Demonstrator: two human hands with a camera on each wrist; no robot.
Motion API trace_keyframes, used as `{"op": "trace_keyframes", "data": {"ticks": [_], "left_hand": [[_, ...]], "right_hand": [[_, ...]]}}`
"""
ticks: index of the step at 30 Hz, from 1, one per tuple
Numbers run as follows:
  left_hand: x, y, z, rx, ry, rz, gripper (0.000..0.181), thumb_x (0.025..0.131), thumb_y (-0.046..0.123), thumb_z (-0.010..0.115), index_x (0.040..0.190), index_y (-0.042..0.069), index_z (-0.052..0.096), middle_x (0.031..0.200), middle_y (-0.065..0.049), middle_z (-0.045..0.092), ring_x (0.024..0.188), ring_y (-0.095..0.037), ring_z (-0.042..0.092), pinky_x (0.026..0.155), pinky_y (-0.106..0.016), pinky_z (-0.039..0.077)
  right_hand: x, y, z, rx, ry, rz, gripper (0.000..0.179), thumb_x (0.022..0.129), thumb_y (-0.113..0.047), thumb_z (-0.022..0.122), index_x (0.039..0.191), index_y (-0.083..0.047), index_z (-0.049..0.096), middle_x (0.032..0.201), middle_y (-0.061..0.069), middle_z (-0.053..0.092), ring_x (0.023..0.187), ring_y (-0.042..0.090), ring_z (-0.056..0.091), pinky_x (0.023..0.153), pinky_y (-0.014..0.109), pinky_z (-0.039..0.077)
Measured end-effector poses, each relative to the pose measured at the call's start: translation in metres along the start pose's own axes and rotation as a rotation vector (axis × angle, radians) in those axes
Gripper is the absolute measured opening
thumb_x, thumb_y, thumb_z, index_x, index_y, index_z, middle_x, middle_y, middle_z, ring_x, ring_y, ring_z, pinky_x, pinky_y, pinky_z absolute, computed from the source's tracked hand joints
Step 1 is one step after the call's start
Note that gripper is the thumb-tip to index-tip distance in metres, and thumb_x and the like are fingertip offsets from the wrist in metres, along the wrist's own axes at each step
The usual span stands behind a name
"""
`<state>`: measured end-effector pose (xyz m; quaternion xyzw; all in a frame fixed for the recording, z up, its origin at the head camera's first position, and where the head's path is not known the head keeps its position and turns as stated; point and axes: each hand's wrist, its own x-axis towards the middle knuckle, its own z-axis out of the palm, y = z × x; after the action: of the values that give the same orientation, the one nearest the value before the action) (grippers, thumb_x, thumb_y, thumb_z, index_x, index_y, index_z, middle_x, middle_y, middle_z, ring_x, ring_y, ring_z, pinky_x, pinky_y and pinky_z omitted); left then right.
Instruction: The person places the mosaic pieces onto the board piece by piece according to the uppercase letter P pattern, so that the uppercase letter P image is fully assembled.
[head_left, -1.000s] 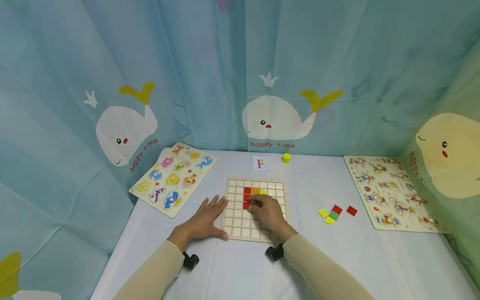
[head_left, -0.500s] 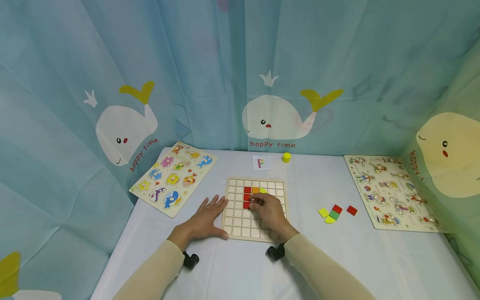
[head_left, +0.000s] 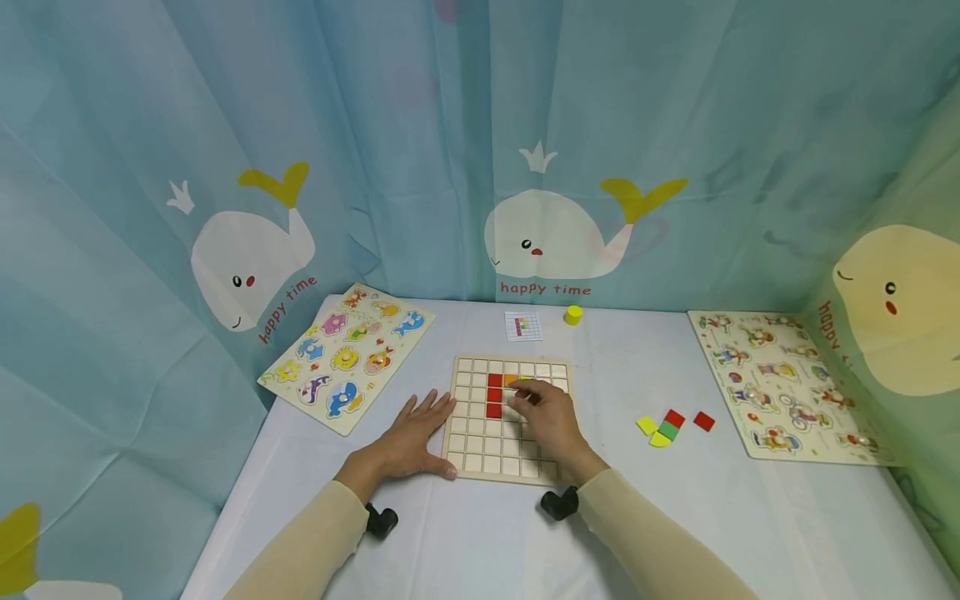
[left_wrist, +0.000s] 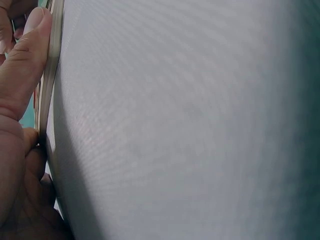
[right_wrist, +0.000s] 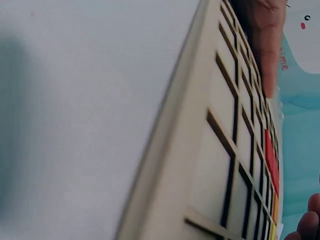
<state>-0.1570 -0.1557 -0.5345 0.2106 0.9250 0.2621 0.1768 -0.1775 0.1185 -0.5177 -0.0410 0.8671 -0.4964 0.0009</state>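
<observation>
A wooden grid board [head_left: 495, 478] lies in the middle of the table. Three red square tiles [head_left: 494, 395] form a column in it, with an orange tile [head_left: 511, 380] beside the top one. Right of that, a yellow tile [head_left: 524, 378] is partly hidden by my right hand [head_left: 552, 418], which hovers over the board with index finger and thumb apart and no tile visible between them. My left hand [head_left: 405, 440] has its fingers spread against the board's left edge. In the left wrist view its thumb [left_wrist: 25, 65] touches the board's side.
Loose red [head_left: 703, 422], green [head_left: 668, 431] and yellow [head_left: 647, 426] tiles lie right of the board. Behind it are a printed grid card [head_left: 522, 333] and a yellow cylinder [head_left: 573, 316]. Picture puzzles stand at left [head_left: 330, 417] and right [head_left: 765, 451].
My right hand has drawn back a little to the right from the red tiles, so that their column shows more fully. The left hand has stayed in place.
</observation>
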Motion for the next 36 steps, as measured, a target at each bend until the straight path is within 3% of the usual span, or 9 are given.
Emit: {"op": "trace_keyframes", "data": {"ticks": [7,20,29,32,36], "left_hand": [[-0.001,0.0,0.0,-0.008,0.006,-0.006,0.121,0.075,0.053,0.092,0.169,0.013,0.026,0.177,-0.002,0.019,0.166,-0.024,0.004,0.136,-0.048,-0.002],[-0.001,0.0,0.0,-0.01,0.001,-0.002,0.122,0.075,0.054,0.092,0.169,0.013,0.026,0.177,-0.003,0.019,0.166,-0.024,0.005,0.136,-0.048,0.0],[0.001,-0.001,0.001,0.004,-0.006,-0.002,0.122,0.076,0.056,0.09,0.169,0.014,0.024,0.177,-0.001,0.017,0.166,-0.023,0.004,0.136,-0.047,-0.002],[0.002,-0.002,0.001,0.006,-0.008,-0.004,0.121,0.076,0.056,0.089,0.169,0.014,0.024,0.177,-0.001,0.017,0.166,-0.023,0.003,0.136,-0.047,-0.003],[0.002,-0.002,0.002,0.007,-0.01,-0.01,0.121,0.076,0.056,0.089,0.169,0.015,0.024,0.177,-0.001,0.017,0.166,-0.022,0.003,0.136,-0.046,-0.003]], "right_hand": [[0.0,0.001,-0.013,-0.01,0.019,-0.006,0.03,0.097,-0.014,0.077,0.126,-0.007,0.076,0.108,0.008,0.073,0.095,0.021,0.064,0.076,0.026,0.053],[-0.004,0.016,-0.046,0.045,0.029,-0.019,0.033,0.099,-0.016,0.075,0.131,-0.008,0.074,0.119,0.015,0.073,0.097,0.019,0.064,0.074,0.02,0.055],[-0.009,0.03,-0.081,-0.048,0.087,0.037,0.036,0.1,-0.015,0.074,0.135,-0.007,0.072,0.123,0.015,0.072,0.106,0.023,0.063,0.083,0.02,0.051],[-0.012,0.036,-0.095,-0.072,0.117,0.06,0.036,0.101,-0.016,0.073,0.135,-0.006,0.071,0.124,0.016,0.073,0.107,0.019,0.061,0.083,0.016,0.049],[-0.018,0.045,-0.114,-0.069,0.146,0.094,0.037,0.101,-0.021,0.073,0.136,-0.007,0.071,0.125,0.017,0.074,0.102,0.005,0.058,0.079,0.012,0.047]]}}
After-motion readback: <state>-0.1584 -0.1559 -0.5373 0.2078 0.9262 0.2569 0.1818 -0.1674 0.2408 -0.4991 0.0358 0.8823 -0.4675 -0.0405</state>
